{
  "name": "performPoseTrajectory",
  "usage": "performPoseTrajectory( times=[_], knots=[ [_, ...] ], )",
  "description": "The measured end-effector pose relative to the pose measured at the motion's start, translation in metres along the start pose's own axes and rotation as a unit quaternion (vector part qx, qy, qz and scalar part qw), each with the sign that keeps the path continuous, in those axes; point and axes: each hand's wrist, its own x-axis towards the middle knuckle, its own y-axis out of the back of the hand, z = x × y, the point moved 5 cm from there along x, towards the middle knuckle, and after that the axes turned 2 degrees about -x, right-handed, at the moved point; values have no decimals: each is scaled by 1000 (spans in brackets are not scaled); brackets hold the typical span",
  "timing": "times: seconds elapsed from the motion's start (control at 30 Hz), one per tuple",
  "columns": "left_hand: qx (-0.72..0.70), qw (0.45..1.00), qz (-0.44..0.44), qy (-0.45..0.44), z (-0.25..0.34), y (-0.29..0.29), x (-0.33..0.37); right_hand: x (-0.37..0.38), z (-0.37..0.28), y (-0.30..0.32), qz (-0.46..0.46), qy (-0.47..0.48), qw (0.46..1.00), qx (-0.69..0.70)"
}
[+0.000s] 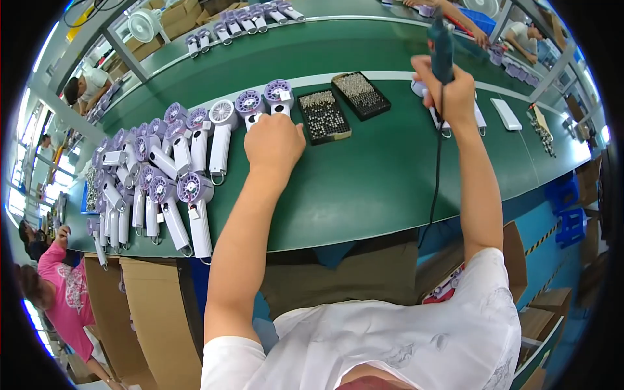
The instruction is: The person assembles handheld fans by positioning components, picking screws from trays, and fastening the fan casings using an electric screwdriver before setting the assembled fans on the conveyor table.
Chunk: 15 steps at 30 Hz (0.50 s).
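My left hand (274, 144) is closed at the end of a row of handheld fans, over the white handle of a purple-headed handheld fan (278, 91). Its fingertips are hidden under the hand. Another such fan (249, 102) lies right beside it. With my right hand (455, 91) I grip a dark teal electric screwdriver (441, 52), raised above the bench, its cord (437, 188) hanging down toward me. Below that hand, partly covered, lie more fans (480, 118). Between my hands stand two black trays of small metal screws, a nearer one (325, 123) and a farther one (361, 94).
Many handheld fans (188, 188) crowd the left of the green bench (364, 188). At right lie a white panel (506, 114) and a bundle of small parts (541, 130). Cardboard boxes (153, 305) stand below. More fans (247, 21) line the far belt; other people work around.
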Motion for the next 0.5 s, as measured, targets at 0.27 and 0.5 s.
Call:
performPoseTrajectory(
  times=[0.27,0.5],
  knots=[
    [32,995,-93,10,2,-21,26,-13,8,-70,-148,-82,879,446],
    [-493,846,-130,155,-31,10,-7,-62,4,-86,-247,-192,834,455]
  ],
)
